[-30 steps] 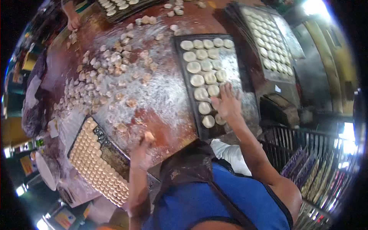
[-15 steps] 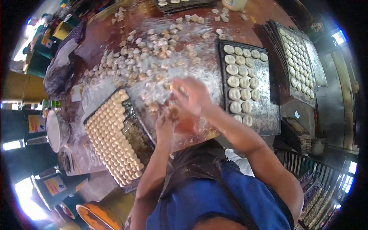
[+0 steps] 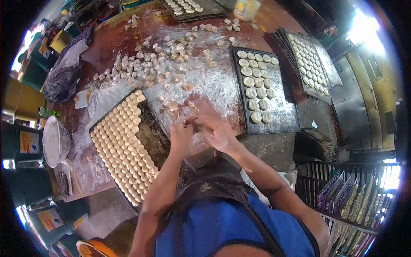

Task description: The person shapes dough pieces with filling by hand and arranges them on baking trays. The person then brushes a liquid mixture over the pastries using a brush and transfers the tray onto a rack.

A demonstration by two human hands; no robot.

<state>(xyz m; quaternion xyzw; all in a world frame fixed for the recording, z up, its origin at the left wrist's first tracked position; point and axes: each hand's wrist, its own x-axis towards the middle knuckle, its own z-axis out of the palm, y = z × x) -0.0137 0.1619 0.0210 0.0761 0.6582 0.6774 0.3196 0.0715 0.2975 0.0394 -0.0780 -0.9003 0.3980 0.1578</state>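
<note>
Over the table's near edge, my left hand (image 3: 181, 136) and my right hand (image 3: 216, 132) meet, fingers curled toward each other. Whatever they hold between them is hidden. To the left lies a dark tray (image 3: 156, 135) with rows of small dough balls (image 3: 124, 145). On the right, another dark tray (image 3: 281, 109) carries flattened dough rounds (image 3: 257, 81) on its left part. Loose floury dough lumps (image 3: 150, 64) are scattered across the red table (image 3: 222, 94) beyond my hands.
A stack of trays with rounds (image 3: 308, 64) stands at the back right, another tray (image 3: 192, 13) at the far edge beside a plastic container (image 3: 246, 9). A white bowl (image 3: 55, 141) and a dark bag (image 3: 64, 81) are at the left. A slatted rack (image 3: 342, 192) is lower right.
My right hand has left the right tray, passed over the floured table and come down to my left hand. The camera view has shifted too.
</note>
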